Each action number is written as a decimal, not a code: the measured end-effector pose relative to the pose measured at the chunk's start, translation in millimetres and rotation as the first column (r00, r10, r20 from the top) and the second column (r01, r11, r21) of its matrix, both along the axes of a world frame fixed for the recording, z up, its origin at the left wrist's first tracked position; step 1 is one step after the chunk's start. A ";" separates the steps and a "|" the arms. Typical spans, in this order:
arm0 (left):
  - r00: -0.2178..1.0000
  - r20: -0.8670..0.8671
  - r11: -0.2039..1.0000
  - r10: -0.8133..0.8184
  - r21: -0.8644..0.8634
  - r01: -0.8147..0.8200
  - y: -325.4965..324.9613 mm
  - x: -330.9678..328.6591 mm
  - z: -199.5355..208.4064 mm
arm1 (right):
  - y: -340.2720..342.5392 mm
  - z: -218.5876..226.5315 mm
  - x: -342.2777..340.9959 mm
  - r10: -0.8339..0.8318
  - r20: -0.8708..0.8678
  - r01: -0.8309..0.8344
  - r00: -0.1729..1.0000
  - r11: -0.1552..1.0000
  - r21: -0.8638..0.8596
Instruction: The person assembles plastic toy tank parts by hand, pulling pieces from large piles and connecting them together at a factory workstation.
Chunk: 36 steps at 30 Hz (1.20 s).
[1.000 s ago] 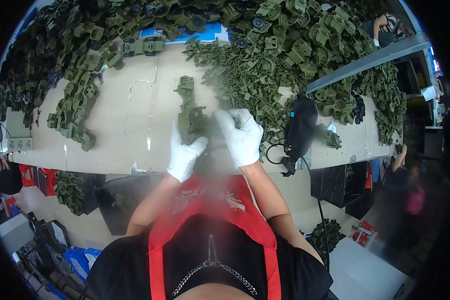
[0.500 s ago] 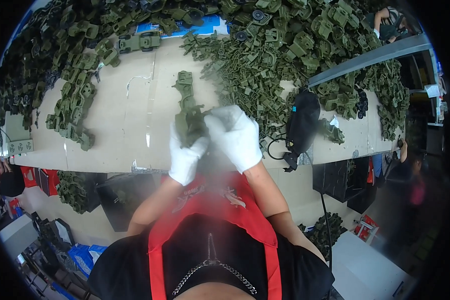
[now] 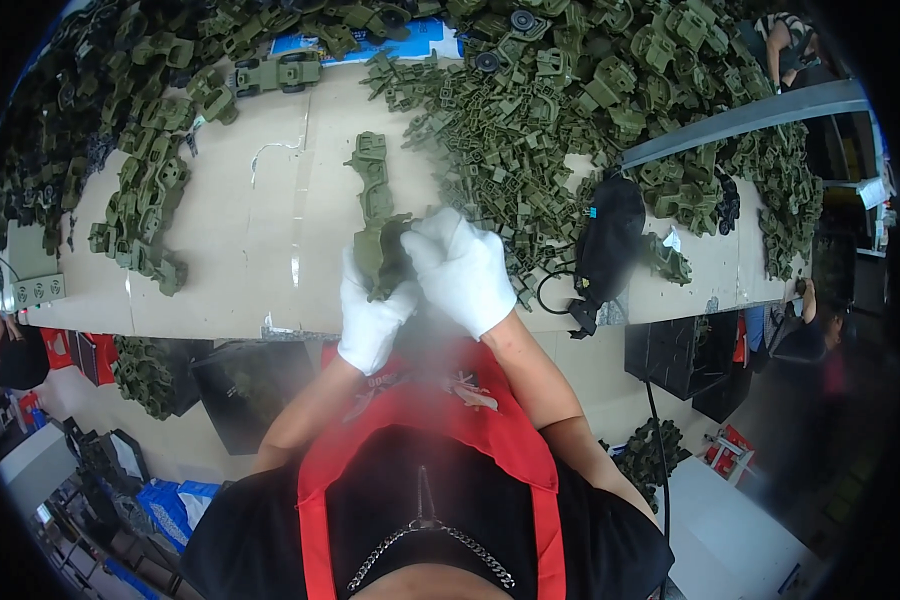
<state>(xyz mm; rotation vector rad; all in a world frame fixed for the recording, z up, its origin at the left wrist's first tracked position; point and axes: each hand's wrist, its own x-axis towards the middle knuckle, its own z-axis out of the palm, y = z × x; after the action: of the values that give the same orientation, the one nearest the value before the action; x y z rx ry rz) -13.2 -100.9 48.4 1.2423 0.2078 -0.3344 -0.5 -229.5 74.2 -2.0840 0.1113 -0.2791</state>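
Note:
My white-gloved left hand [image 3: 372, 325] is closed round the near end of an olive-green plastic toy vehicle part [image 3: 372, 252], holding it above the near side of the table. At the part's right edge is my gloved right hand [image 3: 464, 278], its fingers curled together in a pinch. Whatever those fingertips hold is hidden from view. Just beyond the held part, in line with it, more green toy vehicle parts [image 3: 371, 165] lie on the table. A haze in the picture blurs the area around my right fingers.
A big heap of small green parts [image 3: 525, 130] spreads beyond my right hand. A black pouch-like object [image 3: 610, 240] with a cord lies at right, under a grey metal bar [image 3: 750, 122]. At left, a row of green vehicle bodies [image 3: 150, 200] rests on the cardboard-covered table [image 3: 235, 210].
The held part has tilted slightly, showing more of its dark hollow side. My right hand has shifted a little left and up along its edge. My left hand keeps its hold.

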 end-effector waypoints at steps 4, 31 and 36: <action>0.999 0.029 0.992 -0.045 0.120 0.041 0.0 -1.9 15.9 | 0.0 -11.3 -3.0 0.056 0.016 -0.055 0.998 0.995 -0.088; 0.938 -0.344 0.938 -0.051 -0.339 -0.073 67.0 -4.1 -56.9 | -62.1 -182.4 111.3 0.034 -0.345 -0.274 0.938 0.681 -0.678; 0.920 -0.388 0.937 0.050 -0.301 -0.178 63.9 -3.8 -59.7 | -68.8 -86.1 61.0 0.211 -0.633 0.138 0.745 0.879 0.456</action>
<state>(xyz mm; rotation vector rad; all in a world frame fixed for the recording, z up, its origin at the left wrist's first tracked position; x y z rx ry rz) -17.0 -37.0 -11.2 0.8190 0.5324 -0.4829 60.4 -298.3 -11.8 -1.5851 0.5211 0.5102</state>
